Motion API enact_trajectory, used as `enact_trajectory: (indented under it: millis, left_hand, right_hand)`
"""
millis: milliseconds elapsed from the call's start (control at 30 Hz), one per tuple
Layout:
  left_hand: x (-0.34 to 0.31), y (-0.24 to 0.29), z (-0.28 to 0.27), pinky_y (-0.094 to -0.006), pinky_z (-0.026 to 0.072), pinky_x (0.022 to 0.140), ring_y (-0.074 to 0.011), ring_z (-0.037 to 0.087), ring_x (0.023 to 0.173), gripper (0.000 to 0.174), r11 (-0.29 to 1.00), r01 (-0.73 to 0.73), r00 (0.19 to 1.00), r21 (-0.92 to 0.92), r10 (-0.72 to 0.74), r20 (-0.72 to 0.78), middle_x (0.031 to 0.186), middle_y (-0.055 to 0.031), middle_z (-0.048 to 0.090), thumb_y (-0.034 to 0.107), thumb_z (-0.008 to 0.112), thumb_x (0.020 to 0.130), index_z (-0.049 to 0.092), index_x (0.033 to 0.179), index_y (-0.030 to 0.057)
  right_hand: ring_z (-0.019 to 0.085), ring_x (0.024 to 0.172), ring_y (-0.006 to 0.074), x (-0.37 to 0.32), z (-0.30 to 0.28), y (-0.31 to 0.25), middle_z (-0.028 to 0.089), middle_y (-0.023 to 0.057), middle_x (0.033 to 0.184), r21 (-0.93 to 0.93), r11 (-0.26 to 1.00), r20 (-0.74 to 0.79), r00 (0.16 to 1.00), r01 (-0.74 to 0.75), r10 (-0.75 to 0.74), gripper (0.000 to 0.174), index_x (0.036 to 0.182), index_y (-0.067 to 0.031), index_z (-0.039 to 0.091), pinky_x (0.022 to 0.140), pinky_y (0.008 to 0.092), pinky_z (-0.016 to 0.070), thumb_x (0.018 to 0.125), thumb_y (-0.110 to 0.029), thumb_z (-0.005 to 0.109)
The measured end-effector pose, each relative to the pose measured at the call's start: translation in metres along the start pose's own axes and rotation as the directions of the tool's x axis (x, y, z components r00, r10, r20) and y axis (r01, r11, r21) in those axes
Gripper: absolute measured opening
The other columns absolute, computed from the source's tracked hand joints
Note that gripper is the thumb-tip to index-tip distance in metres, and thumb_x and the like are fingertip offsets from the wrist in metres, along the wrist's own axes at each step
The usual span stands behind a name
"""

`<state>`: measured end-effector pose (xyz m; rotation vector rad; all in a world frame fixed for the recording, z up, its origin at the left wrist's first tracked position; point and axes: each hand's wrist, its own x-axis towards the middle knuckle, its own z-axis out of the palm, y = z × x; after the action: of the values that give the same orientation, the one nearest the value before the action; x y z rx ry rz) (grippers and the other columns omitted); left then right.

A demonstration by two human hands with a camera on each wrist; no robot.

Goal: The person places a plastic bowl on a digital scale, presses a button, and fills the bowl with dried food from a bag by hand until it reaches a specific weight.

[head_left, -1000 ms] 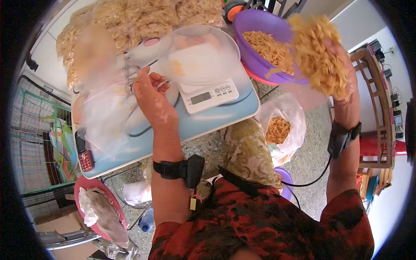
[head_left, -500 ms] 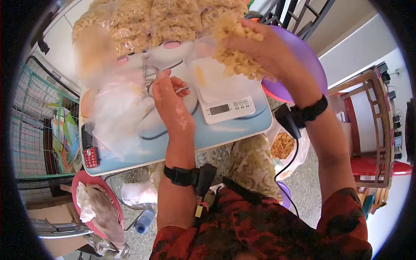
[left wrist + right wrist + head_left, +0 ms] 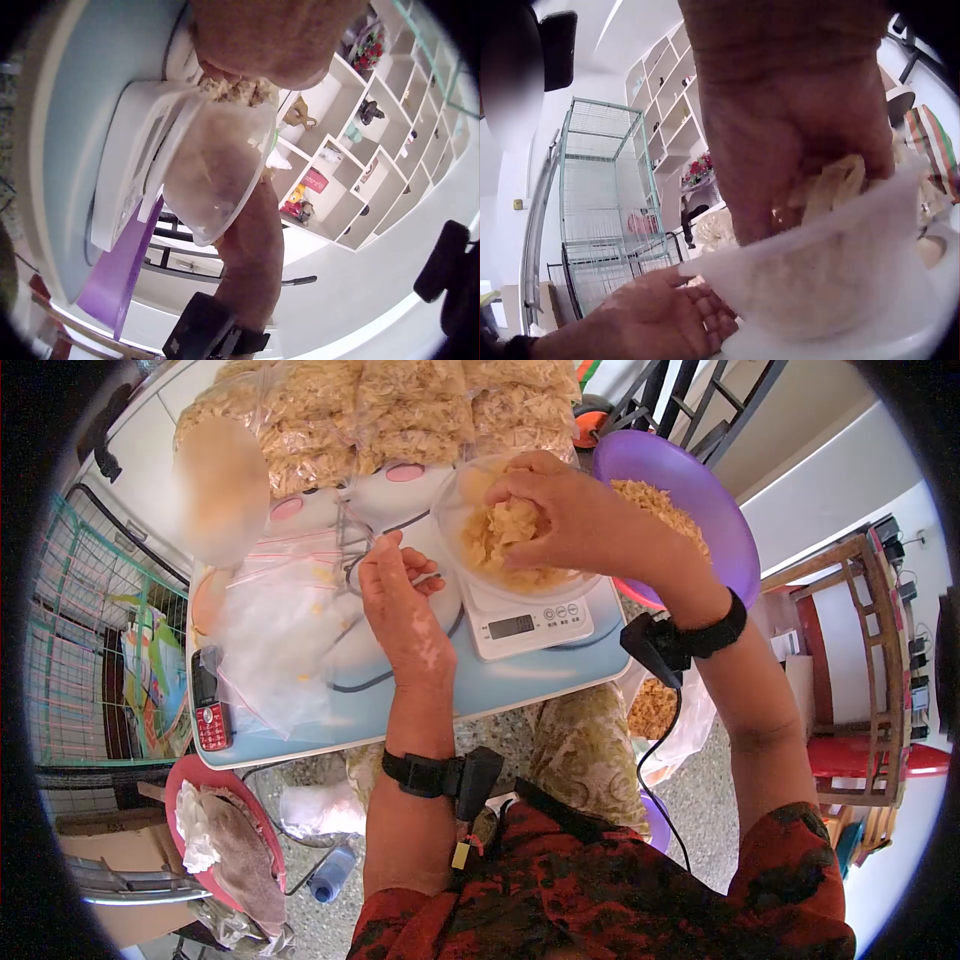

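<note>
Landmark: the white digital kitchen scale [image 3: 540, 625]. Main item is the dried flakes [image 3: 513, 525], a clump in the translucent plastic bowl [image 3: 217, 176] sitting on the scale.

Right hand [image 3: 565, 515]: down in the bowl, fingers and thumb curled round a clump. Left hand [image 3: 400, 600]: just left of the scale, fingers loosely bent, nothing seen in it. Fingertips are near the bowl wall; can't tell if they touch.

Handling, my read: flakes are very light, dry, stiff-ish but thin, so brittle. Pieces look tangled enough to lift as a clump, with loose bits likely to shed at the edges. Scoop from below with a cupped hand, thumb over the top; don't squeeze hard or they'd crumble. Bowl looks light, thin-walled and smooth, perhaps a bit slippery; take it by the rim, two sides, straight up off the scale.

Textures: flakes are pale yellow, curled, ragged-edged. Bowl is frosted, round, flared. Purple basin [image 3: 728, 510], right of the scale, is smooth, wide plastic with more flakes inside. Bagged flakes [image 3: 370, 420], behind the scale: clear film, lumpy, pillow-shaped stacks. Flat plastic bags [image 3: 275, 645], well left of the scale: limp, filmy, cloudy, overlapping, red-striped near the top.
</note>
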<state>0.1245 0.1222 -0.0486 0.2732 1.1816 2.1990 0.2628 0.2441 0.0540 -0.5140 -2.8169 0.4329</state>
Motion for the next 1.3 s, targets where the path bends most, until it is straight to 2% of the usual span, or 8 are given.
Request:
enact_trajectory:
  millis: [167,300,433,567,733,833,933,1300]
  left_hand:
    - [0.005,-0.003,-0.004,-0.0279,0.0459,0.069,-0.0119,0.056,0.078,0.031,1.0,0.0,1.0,-0.016,0.0,-0.02,0.083,-0.0003,0.057,0.035,0.058,0.097,0.059,0.11,0.0073]
    - [0.007,-0.002,-0.005,-0.0258,0.046,0.066,-0.0098,0.054,0.079,0.032,1.0,-0.01,1.0,-0.003,0.01,-0.024,0.083,0.0004,0.055,0.036,0.054,0.1,0.057,0.111,0.0051]
    - [0.009,-0.001,-0.008,-0.0266,0.0463,0.066,-0.0101,0.054,0.079,0.033,0.999,-0.033,0.999,-0.006,0.033,-0.021,0.083,-0.0003,0.055,0.036,0.054,0.1,0.057,0.112,0.0056]
    - [0.007,0.003,-0.01,-0.0279,0.0464,0.067,-0.0113,0.054,0.08,0.034,0.999,-0.033,0.999,0.02,0.034,-0.04,0.084,-0.001,0.055,0.037,0.054,0.1,0.057,0.112,0.0052]
    - [0.007,0.005,-0.007,-0.0294,0.0465,0.069,-0.013,0.055,0.08,0.036,0.999,-0.039,0.998,0.023,0.04,-0.05,0.086,-0.0013,0.056,0.038,0.055,0.099,0.056,0.113,0.0044]
    - [0.006,0.005,-0.006,-0.0298,0.0466,0.07,-0.0133,0.056,0.08,0.036,0.998,-0.045,0.998,0.036,0.047,-0.046,0.086,-0.0014,0.056,0.037,0.055,0.099,0.056,0.113,0.0041]
    - [0.006,0.002,-0.008,-0.0301,0.0465,0.071,-0.0133,0.056,0.08,0.036,0.998,-0.062,0.997,0.021,0.063,-0.039,0.086,-0.0016,0.057,0.037,0.055,0.099,0.056,0.113,0.0036]
    - [0.012,-0.003,-0.015,-0.0314,0.0466,0.075,-0.0166,0.058,0.082,0.04,0.999,-0.035,0.999,-0.005,0.035,-0.019,0.086,-0.0014,0.06,0.041,0.057,0.098,0.057,0.117,0.0057]
  right_hand:
    - [0.062,0.105,0.0286,0.005,-0.024,0.007,0.057,0.0137,0.126,-0.088,0.956,0.022,0.96,0.28,-0.279,0.045,0.121,-0.0094,0.061,0.086,0.0336,0.0536,0.079,-0.02,0.072]
    - [0.066,0.096,0.0226,-0.002,-0.05,-0.015,0.064,0.011,0.119,-0.019,0.997,-0.027,0.996,0.081,-0.081,0.041,0.123,-0.0072,0.061,0.083,0.0315,0.0536,0.084,-0.017,0.069]
    - [0.066,0.086,0.0122,-0.008,-0.052,-0.007,0.068,0.0037,0.108,0.113,0.993,-0.279,0.958,-0.032,0.063,0.033,0.123,-0.0051,0.061,0.074,0.0262,0.0524,0.092,-0.013,0.063]
    - [0.061,0.077,0.006,-0.038,-0.044,-0.005,0.067,0.0005,0.094,0.379,0.911,-0.457,0.824,-0.159,0.334,0.023,0.119,-0.0044,0.062,0.061,0.0206,0.0471,0.098,-0.011,0.056]
    - [0.058,0.064,0.0069,-0.1,0.022,-0.002,0.064,0.0018,0.08,0.724,0.634,-0.335,0.665,-0.271,0.668,0.015,0.106,-0.0041,0.062,0.052,0.0216,0.0447,0.1,-0.015,0.054]
    - [0.054,0.062,0.0065,-0.126,0.069,-0.002,0.061,0.0017,0.081,0.866,0.484,-0.309,0.627,-0.125,0.715,0.011,0.109,-0.0061,0.058,0.048,0.021,0.0413,0.101,-0.012,0.052]
    - [0.052,0.06,0.0063,-0.137,0.092,-0.003,0.059,0.0014,0.082,0.884,0.449,-0.304,0.57,-0.129,0.763,0.008,0.108,-0.0073,0.054,0.048,0.0206,0.0399,0.1,-0.009,0.051]
    - [0.047,0.063,0.0053,-0.137,0.108,-0.012,0.056,0.0016,0.084,0.859,0.507,-0.401,0.53,-0.065,0.747,0.006,0.106,-0.0068,0.05,0.055,0.0195,0.0396,0.1,-0.006,0.048]
